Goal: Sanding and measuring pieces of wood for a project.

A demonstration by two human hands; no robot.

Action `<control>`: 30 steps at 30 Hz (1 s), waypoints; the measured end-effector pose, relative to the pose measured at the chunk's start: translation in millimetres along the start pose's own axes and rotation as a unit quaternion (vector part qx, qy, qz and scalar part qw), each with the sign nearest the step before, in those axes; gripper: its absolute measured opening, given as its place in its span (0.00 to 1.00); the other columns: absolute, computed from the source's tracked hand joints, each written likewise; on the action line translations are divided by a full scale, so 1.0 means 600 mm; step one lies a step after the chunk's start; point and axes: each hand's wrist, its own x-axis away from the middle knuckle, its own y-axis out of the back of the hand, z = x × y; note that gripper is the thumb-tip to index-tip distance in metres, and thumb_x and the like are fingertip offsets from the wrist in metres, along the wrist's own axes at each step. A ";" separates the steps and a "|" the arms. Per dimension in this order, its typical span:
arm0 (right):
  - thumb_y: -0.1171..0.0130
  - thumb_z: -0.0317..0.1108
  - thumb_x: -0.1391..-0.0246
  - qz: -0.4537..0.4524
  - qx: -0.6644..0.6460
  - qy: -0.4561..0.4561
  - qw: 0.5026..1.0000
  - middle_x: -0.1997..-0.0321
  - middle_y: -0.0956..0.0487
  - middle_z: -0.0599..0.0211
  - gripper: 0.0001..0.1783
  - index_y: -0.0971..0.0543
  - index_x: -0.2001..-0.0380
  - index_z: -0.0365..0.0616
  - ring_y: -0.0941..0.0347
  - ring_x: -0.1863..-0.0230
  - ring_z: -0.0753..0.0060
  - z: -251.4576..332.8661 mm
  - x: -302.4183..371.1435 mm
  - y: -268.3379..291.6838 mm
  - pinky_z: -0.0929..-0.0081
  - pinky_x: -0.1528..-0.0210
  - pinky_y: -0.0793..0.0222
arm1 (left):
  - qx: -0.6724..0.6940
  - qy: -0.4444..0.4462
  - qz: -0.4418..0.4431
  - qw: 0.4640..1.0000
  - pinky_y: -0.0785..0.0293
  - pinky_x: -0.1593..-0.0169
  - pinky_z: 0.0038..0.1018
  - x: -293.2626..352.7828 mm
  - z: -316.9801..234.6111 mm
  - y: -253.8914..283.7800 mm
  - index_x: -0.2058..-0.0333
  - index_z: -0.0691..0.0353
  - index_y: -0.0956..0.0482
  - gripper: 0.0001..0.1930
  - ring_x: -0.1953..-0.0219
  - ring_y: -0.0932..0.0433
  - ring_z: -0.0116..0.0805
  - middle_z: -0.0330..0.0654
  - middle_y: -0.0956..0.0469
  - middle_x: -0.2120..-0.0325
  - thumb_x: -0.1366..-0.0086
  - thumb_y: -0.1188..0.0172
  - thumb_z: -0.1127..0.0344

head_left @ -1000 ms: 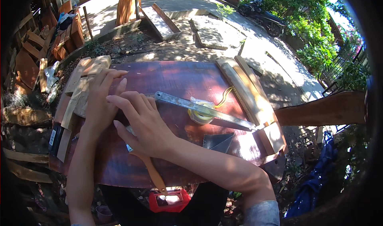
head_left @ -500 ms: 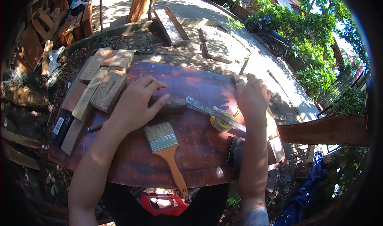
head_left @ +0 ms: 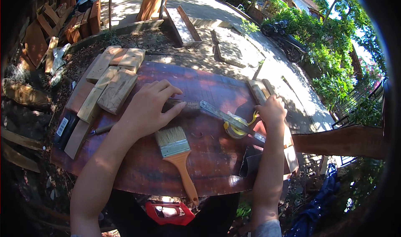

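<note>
My left hand (head_left: 152, 105) is bent over the left end of a dark wooden block (head_left: 189, 108), thumb on its near side. A metal ruler (head_left: 225, 116) slants from the block's right end across a round, clear-and-yellow object (head_left: 235, 129), whose exact kind I cannot make out. My right hand (head_left: 272, 110), fingers curled, is above the board's right side, its fingertips beside the yellow part of that object. Whatever may be in those fingers is hidden. A wide paintbrush (head_left: 177, 153) with an orange handle lies nearer me, bristles toward the block.
Several pale wood blocks (head_left: 118, 90) are grouped on the left of the reddish board (head_left: 213, 170). Beside them lie a black labelled case (head_left: 66, 130) and a thin-handled tool (head_left: 102, 129). Wood strips (head_left: 257, 93) and dark sheets (head_left: 250, 161) line the right. A red-handled object (head_left: 170, 214) is below.
My right hand has come nearer to me from the wood strips at the far right, uncovering them. My left hand stays on the block. The whole view has shifted slightly.
</note>
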 end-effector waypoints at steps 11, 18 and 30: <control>0.21 0.49 0.46 -0.095 -0.210 0.094 0.968 0.57 0.13 0.52 0.29 0.17 0.50 0.40 0.13 0.54 0.50 0.052 0.033 0.072 0.54 0.51 0.18 | 0.066 0.007 -0.008 0.998 0.22 0.43 0.42 -0.005 -0.018 0.003 0.48 0.58 0.15 0.16 0.51 0.16 0.47 0.44 0.18 0.55 0.28 0.29 0.56; 0.31 0.39 0.30 0.023 -0.714 0.304 0.631 0.46 0.12 0.61 0.22 0.18 0.38 0.43 0.14 0.50 0.68 0.165 0.132 0.184 0.67 0.44 0.20 | 0.221 -0.031 -0.052 0.973 0.22 0.37 0.40 -0.001 -0.065 0.001 0.34 0.57 0.22 0.32 0.43 0.16 0.42 0.46 0.15 0.46 0.31 0.25 0.51; 0.17 0.60 0.51 0.186 -0.330 0.346 0.859 0.53 0.16 0.55 0.41 0.18 0.43 0.46 0.18 0.52 0.57 0.089 0.115 0.150 0.61 0.46 0.23 | 0.496 0.186 -0.148 0.835 0.25 0.37 0.33 -0.014 -0.011 -0.002 0.44 0.66 0.19 0.25 0.45 0.16 0.36 0.50 0.13 0.53 0.22 0.47 0.49</control>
